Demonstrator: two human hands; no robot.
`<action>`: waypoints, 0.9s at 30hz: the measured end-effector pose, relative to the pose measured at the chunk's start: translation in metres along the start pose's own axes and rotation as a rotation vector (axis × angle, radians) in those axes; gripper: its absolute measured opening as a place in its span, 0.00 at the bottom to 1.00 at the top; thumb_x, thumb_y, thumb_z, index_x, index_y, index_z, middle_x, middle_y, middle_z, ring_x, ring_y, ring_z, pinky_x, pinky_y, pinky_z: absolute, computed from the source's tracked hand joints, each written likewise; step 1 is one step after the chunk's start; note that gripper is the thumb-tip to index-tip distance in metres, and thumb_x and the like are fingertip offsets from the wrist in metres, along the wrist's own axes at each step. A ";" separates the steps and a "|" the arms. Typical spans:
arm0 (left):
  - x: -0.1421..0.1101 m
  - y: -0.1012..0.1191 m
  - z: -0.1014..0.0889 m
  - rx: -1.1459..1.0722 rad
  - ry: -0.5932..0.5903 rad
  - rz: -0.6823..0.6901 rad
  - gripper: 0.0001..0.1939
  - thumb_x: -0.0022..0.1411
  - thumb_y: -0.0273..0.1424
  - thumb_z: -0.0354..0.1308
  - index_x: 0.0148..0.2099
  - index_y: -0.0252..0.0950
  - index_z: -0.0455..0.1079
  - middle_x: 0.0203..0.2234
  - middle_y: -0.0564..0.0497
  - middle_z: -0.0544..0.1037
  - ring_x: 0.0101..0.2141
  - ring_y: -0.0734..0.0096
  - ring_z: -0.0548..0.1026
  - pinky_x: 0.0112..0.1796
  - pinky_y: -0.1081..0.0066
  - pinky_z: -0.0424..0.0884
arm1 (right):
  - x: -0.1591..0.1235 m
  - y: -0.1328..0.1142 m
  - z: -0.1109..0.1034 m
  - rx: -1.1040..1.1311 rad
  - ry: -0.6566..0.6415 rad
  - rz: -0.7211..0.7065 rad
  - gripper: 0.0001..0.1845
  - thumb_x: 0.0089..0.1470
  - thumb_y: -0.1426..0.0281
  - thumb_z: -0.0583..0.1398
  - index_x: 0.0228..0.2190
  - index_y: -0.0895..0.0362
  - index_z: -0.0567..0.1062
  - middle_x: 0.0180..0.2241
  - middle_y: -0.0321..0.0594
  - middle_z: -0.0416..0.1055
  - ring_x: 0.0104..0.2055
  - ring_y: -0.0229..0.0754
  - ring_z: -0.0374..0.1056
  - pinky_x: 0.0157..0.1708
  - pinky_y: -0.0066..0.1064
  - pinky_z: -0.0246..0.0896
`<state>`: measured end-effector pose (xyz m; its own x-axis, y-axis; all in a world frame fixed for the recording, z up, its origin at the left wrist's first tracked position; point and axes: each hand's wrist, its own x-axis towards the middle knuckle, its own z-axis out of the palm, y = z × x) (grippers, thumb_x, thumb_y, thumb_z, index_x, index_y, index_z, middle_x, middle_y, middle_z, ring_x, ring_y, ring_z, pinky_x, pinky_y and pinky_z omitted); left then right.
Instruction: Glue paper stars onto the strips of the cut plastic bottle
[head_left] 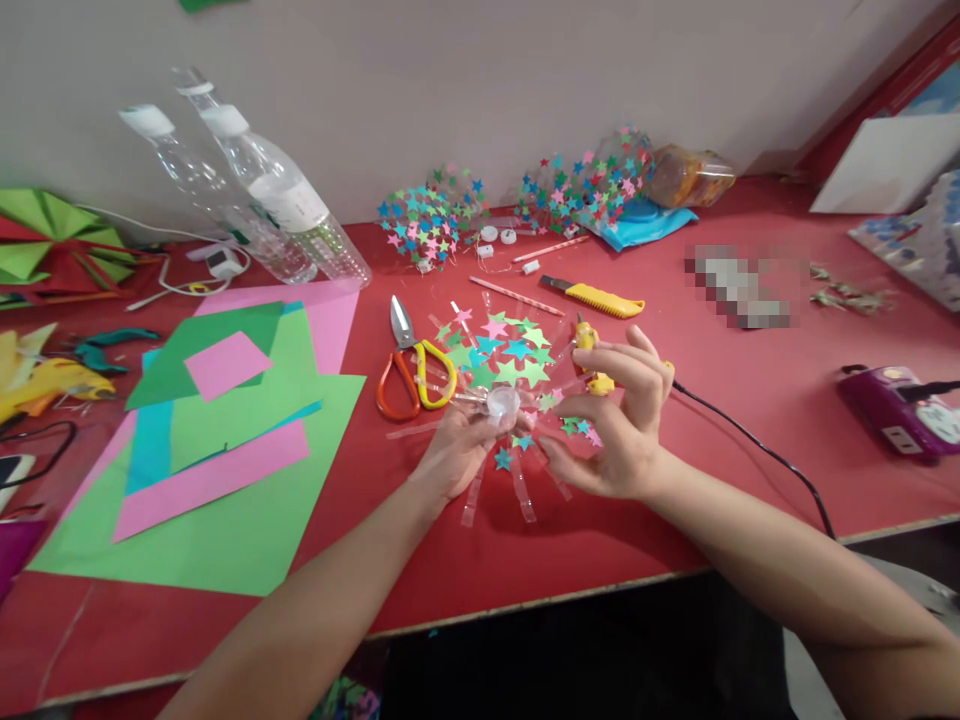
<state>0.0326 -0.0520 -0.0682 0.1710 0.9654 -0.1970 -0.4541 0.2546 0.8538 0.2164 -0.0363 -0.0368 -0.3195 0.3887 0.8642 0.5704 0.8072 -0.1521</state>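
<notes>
Apparently, plastic (502, 404) held; bottle label (289, 203) blurred.

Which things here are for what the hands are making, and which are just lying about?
Probably for the making:
- clear plastic piece, held in the left hand
- paper stars around it
- yellow glue gun, near the right hand

Seem just lying about:
- blue packet
- white plug
- bottles

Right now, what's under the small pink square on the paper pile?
Dark green paper shows beside the small pink square and apparently runs under it; anything else beneath is covered, so I can't tell.
</notes>
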 end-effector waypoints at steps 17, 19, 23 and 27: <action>0.003 0.007 -0.006 -0.062 0.021 0.058 0.18 0.47 0.27 0.68 0.41 0.36 0.69 0.26 0.55 0.76 0.26 0.75 0.74 0.31 0.73 0.67 | 0.005 0.007 -0.001 0.178 -0.042 0.058 0.12 0.50 0.76 0.59 0.37 0.51 0.69 0.34 0.35 0.72 0.37 0.42 0.68 0.54 0.50 0.57; 0.003 0.008 -0.005 -0.084 0.022 0.049 0.17 0.46 0.26 0.68 0.40 0.36 0.69 0.28 0.54 0.77 0.27 0.75 0.74 0.31 0.73 0.68 | 0.006 0.007 -0.001 0.173 -0.052 0.033 0.09 0.50 0.76 0.59 0.34 0.51 0.70 0.30 0.34 0.72 0.33 0.40 0.66 0.53 0.49 0.58; 0.004 0.008 -0.005 -0.096 0.067 0.036 0.16 0.44 0.27 0.69 0.37 0.35 0.69 0.32 0.52 0.78 0.28 0.74 0.75 0.33 0.71 0.71 | 0.008 0.008 -0.001 0.242 -0.090 0.005 0.07 0.51 0.76 0.58 0.33 0.52 0.70 0.26 0.33 0.71 0.28 0.38 0.65 0.45 0.43 0.64; 0.004 0.006 -0.006 -0.101 0.089 0.031 0.15 0.44 0.28 0.69 0.35 0.35 0.69 0.29 0.53 0.77 0.27 0.74 0.76 0.32 0.72 0.72 | 0.006 0.007 0.001 0.325 -0.093 0.086 0.11 0.50 0.78 0.59 0.36 0.54 0.69 0.26 0.35 0.71 0.27 0.38 0.67 0.30 0.33 0.64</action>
<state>0.0255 -0.0458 -0.0666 0.0791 0.9729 -0.2172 -0.5441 0.2247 0.8084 0.2181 -0.0278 -0.0329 -0.3573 0.4880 0.7964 0.3325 0.8632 -0.3798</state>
